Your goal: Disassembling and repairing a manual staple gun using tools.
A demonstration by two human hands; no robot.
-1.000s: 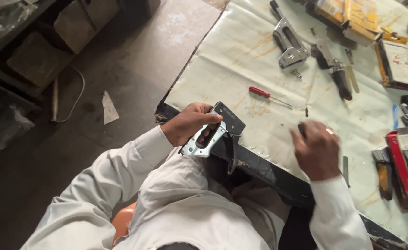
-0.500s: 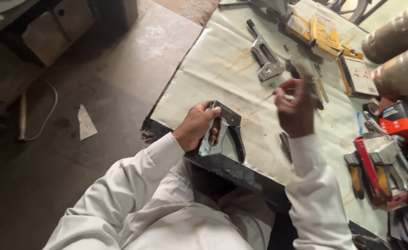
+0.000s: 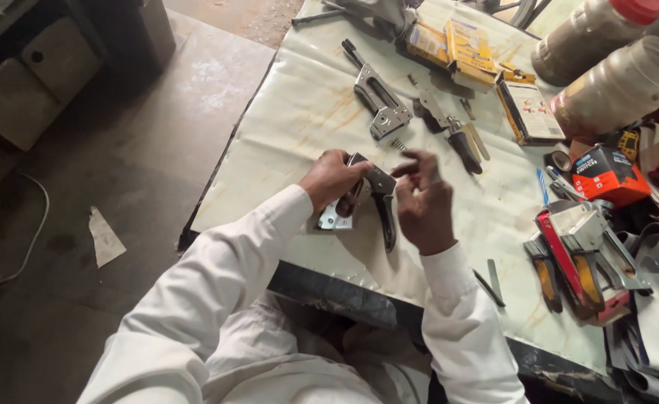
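While the grey floor [image 3: 120, 112] fills the left of the frame, a table [image 3: 299, 112] under a pale, stained sheet runs from the upper centre down to the lower right. White sleeves [image 3: 217, 284] rise from the bottom edge toward the middle. Two big jars [image 3: 606, 75] lie in the upper right corner, one with a red cap. Yellow boxes [image 3: 457, 45] sit at top centre, and a red and black box [image 3: 606, 172] lies right of centre. At the right edge, a heap of staple guns [image 3: 576, 262] with red and yellow parts rests on the sheet. A bare metal gun frame [image 3: 378, 97] lies above centre, with a black-handled tool [image 3: 453, 131] just beside it on the right. The left hand [image 3: 333, 179], at the centre of the frame, is closed around a stapler [image 3: 363, 198] of silver metal with a black lever, holding it just above the sheet near the table's front edge. The right hand [image 3: 419, 198] is just right of the stapler, fingers [image 3: 419, 161] curled and drawn together at the tips above the lever; whether they pinch some small part cannot be told. A thin flat metal strip [image 3: 495, 278] lies lower right of that hand. A tiny spring [image 3: 398, 144] lies between the frame and the hands.
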